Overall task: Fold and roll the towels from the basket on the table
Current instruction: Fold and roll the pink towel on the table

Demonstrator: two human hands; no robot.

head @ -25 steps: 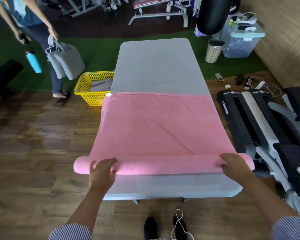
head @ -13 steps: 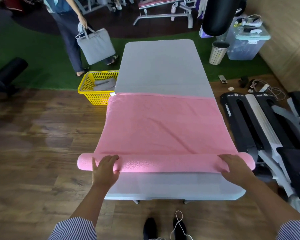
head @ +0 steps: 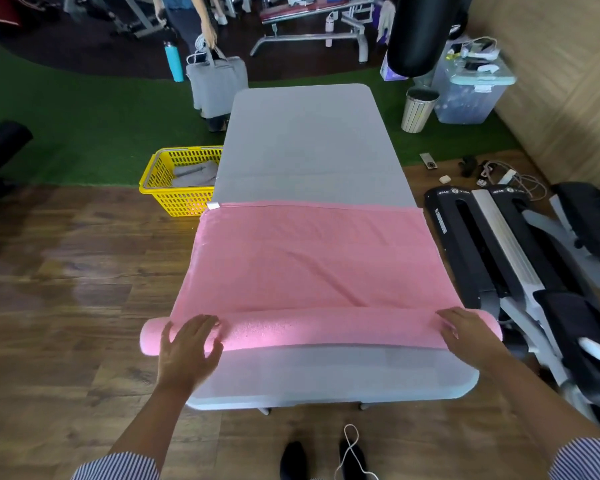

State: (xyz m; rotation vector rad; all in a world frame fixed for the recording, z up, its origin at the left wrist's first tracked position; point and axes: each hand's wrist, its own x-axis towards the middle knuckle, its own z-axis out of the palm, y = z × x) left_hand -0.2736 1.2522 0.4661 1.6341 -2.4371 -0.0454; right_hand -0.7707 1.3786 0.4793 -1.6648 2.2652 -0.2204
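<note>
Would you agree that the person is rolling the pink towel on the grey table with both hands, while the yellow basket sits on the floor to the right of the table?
Not quite: the head view shows the yellow basket on the floor to the left of the grey table, not the right. The rest holds: the left hand and right hand both rest on the rolled part of the pink towel.

Our left hand [head: 187,348] now lies flatter on the roll [head: 321,330], its fingers straightened and spread where they curled over it a second ago. Our right hand [head: 465,330] has likewise flattened on the other end. The roll sits a little farther up the table [head: 305,140], so more bare grey shows below it and less of the pink towel [head: 312,258] lies flat. The passer-by [head: 187,22] with the grey bag [head: 217,81] has walked rightwards, now standing behind the table's far left corner.
</note>
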